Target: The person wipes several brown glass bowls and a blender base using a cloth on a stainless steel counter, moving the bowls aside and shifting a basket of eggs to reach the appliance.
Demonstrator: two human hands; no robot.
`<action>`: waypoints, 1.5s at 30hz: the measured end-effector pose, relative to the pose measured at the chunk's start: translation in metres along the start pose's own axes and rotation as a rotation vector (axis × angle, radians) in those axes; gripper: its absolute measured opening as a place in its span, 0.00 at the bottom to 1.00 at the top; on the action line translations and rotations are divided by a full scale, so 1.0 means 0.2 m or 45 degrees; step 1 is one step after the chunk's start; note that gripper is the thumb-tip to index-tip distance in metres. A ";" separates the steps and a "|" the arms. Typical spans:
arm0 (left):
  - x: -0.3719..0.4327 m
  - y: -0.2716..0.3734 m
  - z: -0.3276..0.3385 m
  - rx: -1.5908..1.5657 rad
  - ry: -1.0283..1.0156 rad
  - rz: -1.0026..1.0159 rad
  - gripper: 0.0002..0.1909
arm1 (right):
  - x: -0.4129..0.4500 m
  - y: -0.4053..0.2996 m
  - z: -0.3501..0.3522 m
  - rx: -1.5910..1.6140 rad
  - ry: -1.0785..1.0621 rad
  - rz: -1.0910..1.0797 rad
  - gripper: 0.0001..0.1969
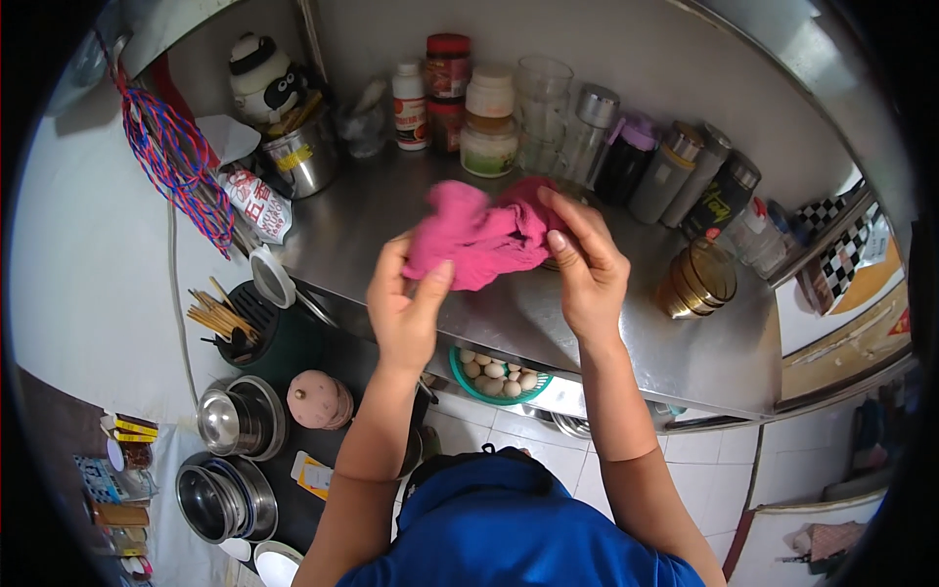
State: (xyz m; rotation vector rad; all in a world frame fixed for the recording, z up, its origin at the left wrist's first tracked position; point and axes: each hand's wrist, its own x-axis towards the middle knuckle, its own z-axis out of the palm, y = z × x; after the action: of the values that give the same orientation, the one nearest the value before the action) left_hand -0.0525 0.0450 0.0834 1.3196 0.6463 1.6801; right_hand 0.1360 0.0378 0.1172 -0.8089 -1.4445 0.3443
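A crumpled pink cloth (469, 249) is held up between my two hands, over a stainless steel shelf (337, 235). My left hand (407, 308) grips its left end, thumb on top. At the right end, my right hand (590, 271) pinches the fabric between thumb and fingers. Part of the cloth's upper left is blurred. Behind it, partly covered by the cloth and right hand, something round and glassy rests on the shelf; I cannot tell what it is. Stacked amber glass bowls (697, 282) stand to the right of my right hand.
Along the wall stand jars (489, 147), stacked clear glasses (543, 110) and several flasks (671, 172). A steel pot (301, 158) is at the back left. Below the shelf sits a green basket (456, 378) of eggs. Chopsticks (220, 319) and nested metal bowls (227, 499) lie left.
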 end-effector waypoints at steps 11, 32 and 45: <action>-0.32 -0.19 -0.23 1.318 0.381 0.197 0.17 | -0.43 0.19 -0.03 -0.422 -0.143 0.391 0.09; -0.40 -0.07 0.08 -0.713 -0.225 -0.668 0.34 | -0.55 -0.06 -0.08 0.214 -0.432 0.891 0.32; -0.43 -0.02 -0.20 -0.061 -0.022 -0.626 0.12 | -0.49 -0.12 -0.02 -0.055 -0.603 0.922 0.22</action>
State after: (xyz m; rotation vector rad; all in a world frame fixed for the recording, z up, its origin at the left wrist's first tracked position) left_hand -0.0841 -0.0241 0.0267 1.0341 0.8370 1.2734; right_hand 0.1206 -0.0445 0.0616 -1.3393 -1.5472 1.1158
